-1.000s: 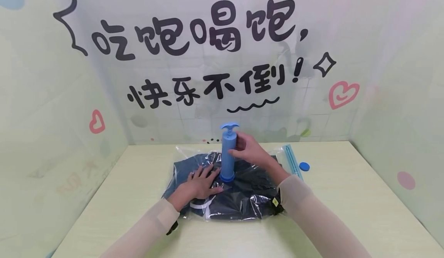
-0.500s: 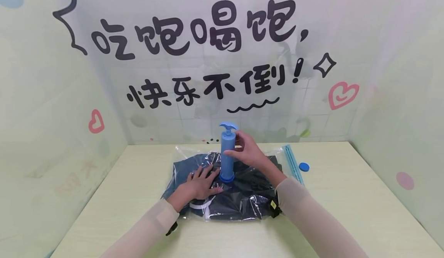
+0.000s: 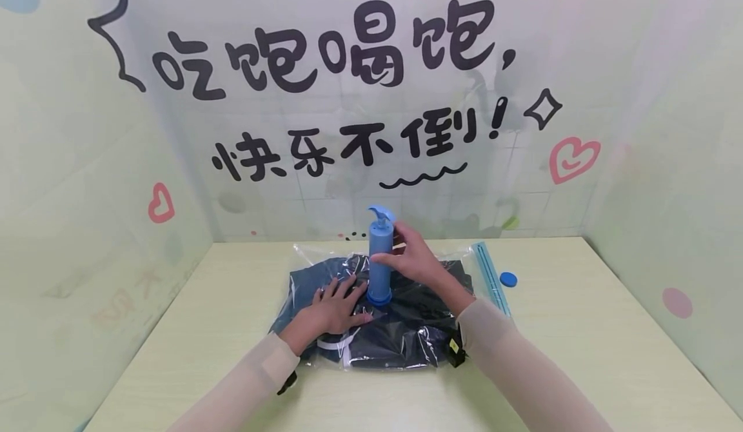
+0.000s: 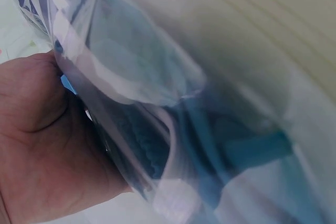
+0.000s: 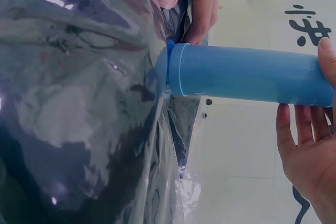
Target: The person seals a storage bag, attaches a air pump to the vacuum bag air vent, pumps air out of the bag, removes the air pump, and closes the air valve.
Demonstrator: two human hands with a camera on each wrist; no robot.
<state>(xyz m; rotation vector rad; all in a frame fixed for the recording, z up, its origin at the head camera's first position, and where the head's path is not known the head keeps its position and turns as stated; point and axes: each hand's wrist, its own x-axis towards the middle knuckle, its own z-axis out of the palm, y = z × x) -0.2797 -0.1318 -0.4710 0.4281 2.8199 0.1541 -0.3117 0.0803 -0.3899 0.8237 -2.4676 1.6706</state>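
The change over the last second is small: the pump (image 3: 380, 251) has turned a little about its own length, its handle (image 3: 380, 213) now seen nearer edge-on than broad, and the thumb of the right hand (image 3: 413, 258) has come further across the barrel. That hand grasps the upper part of the pump, thumb on one side and fingers on the other, just below the handle. The pump stands upright, its base seated on the clear bag (image 3: 426, 342) packed with dark clothes (image 3: 316, 277). The left hand (image 3: 336, 309) grips nothing; it lies spread on the bag beside the pump's base and has not shifted. My reading is that the pump is being twisted on its seat while the other hand steadies the bag. A blue cap (image 3: 508, 280) lies apart on the worktop (image 3: 580, 329), past the bag's zip strip (image 3: 493, 277).
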